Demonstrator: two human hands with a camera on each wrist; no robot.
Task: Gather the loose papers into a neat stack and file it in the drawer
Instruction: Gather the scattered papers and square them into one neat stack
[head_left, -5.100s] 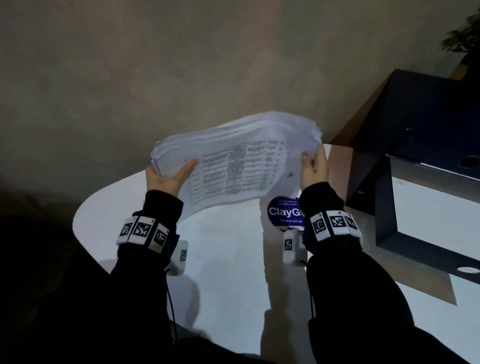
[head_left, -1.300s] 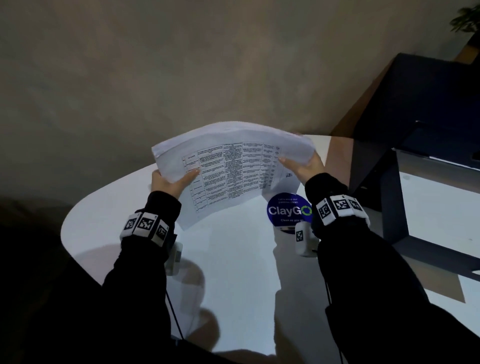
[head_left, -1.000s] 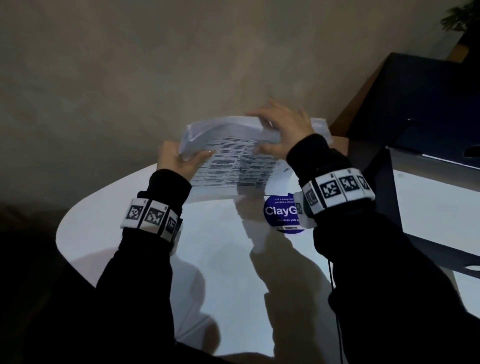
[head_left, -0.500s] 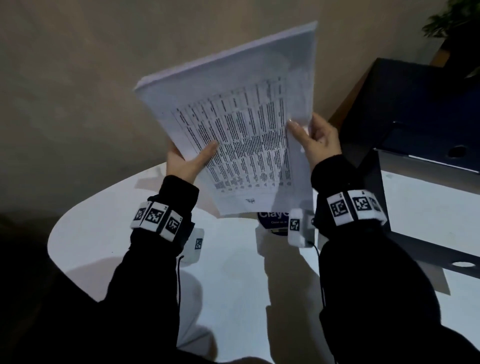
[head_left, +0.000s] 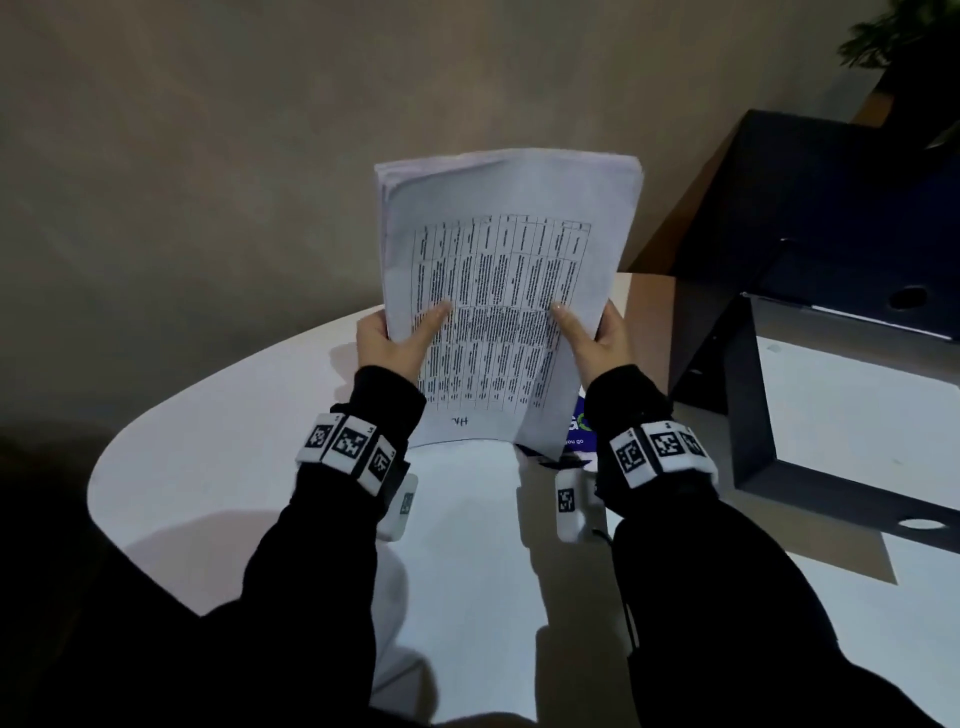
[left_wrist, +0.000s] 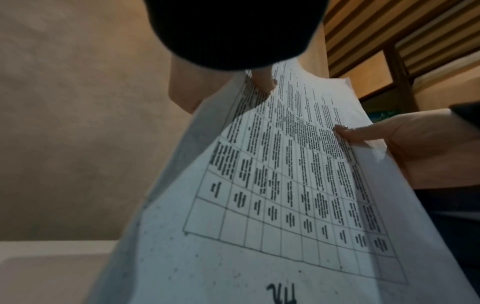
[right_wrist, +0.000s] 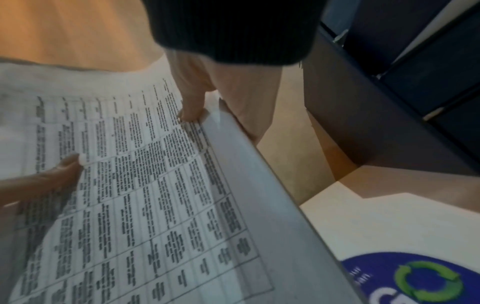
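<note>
A thick stack of white papers with a printed table on top stands upright in portrait, its lower edge down at the white table. My left hand grips its left edge, thumb on the front sheet. My right hand grips the right edge the same way. In the left wrist view my left hand pinches the stack. In the right wrist view my right hand clasps the stack's edge. A dark drawer unit stands to the right.
A round blue sticker lies on the table behind the stack's right corner, also seen as the blue sticker in the right wrist view. A dark frame juts over the table at right. A plain wall lies beyond.
The stack was turned from landscape to portrait, lifted high and tilted, then brought down upright. Both hands shifted to grip its two long sides.
</note>
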